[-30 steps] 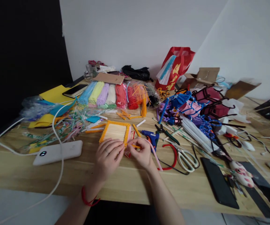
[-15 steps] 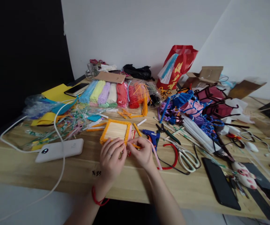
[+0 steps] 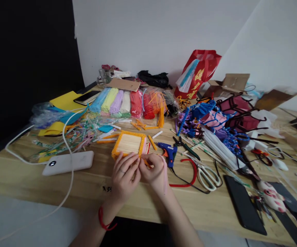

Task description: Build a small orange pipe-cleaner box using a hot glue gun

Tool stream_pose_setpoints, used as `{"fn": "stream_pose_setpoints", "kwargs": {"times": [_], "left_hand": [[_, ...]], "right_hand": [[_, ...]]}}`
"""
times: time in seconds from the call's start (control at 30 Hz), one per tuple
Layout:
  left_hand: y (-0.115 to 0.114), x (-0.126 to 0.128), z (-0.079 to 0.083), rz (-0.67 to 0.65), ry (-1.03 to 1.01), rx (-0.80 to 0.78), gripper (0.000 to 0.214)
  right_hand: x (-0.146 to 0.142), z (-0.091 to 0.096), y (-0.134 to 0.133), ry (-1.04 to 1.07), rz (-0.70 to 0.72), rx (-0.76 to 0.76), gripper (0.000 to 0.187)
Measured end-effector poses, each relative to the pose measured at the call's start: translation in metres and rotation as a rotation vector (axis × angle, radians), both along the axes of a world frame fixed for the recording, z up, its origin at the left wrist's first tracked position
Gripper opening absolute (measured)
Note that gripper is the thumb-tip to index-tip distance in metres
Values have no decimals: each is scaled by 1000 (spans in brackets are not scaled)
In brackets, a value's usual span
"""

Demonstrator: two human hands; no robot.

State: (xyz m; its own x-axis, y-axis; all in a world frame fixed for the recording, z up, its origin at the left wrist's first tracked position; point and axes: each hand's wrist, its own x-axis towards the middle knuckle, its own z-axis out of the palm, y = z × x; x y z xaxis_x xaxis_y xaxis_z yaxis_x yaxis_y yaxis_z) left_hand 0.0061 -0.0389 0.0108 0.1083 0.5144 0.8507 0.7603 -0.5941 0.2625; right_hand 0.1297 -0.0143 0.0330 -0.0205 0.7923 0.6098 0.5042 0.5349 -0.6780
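Long pale wooden bench (image 3: 91, 187): carrying everything listed, running across the whole head view.

Row of bagged pipe-cleaner bundles (image 3: 124, 101), blue through orange: lying at the far side, well apart from the hands.

Red paper gift bag (image 3: 200, 72): standing by the wall, right of the bundles.

White slab-shaped power bank (image 3: 68, 163): lying left of the hands, a white cable trailing over it.

Square panel of wooden sticks edged in orange pipe cleaner (image 3: 129, 143): sitting just beyond both hands, its near edge meeting the fingertips.

Left hand (image 3: 124, 175): curling its fingers over the panel's near edge, gripping it.

Right hand (image 3: 152, 169): pinching a short orange pipe-cleaner piece (image 3: 146, 163) at the panel's near right corner, touching the left hand's fingers.

White-handled scissors (image 3: 207, 174): lying right of the hands.

Blue hot-glue gun (image 3: 168, 151): lying just beyond the right hand, beside the panel.

Pink pipe cleaner (image 3: 165, 175): draping over the right hand's back.
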Motion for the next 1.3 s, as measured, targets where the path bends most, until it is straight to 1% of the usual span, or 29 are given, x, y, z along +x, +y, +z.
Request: {"fn": "stream_pose_setpoints", "kwargs": {"times": [0.13,0.3,0.37,0.57,0.73,0.8,0.9,1.03,1.17,1.3], "left_hand": [[-2,-4,2,-53,14,-37,37],[2,-13,12,-128,-20,-136,40],[4,-17,17,-147,-46,-180,39],[8,-24,25,-145,-57,-215,35],[14,-25,33,-159,-70,-244,24],[19,-27,35,-167,-41,-262,21],[26,-30,35,-187,19,-262,18],[31,-31,32,-210,2,-212,13],[31,-30,31,-203,-11,-199,9],[31,-28,32,-195,-16,-211,8]], "right_hand": [[2,1,-7,-59,11,-11,11],[3,-2,-9,21,59,-47,14],[2,-3,-9,42,52,-53,16],[-4,-2,-12,-27,-45,-32,14],[-3,-3,-8,0,-19,-58,15],[-3,-2,-7,-11,-11,-52,14],[-4,-1,-6,-32,-29,-29,15],[-5,-2,-6,-43,-61,-15,17],[-3,-1,-5,-22,-51,-59,16],[0,5,-1,3,-8,-113,16]]}}
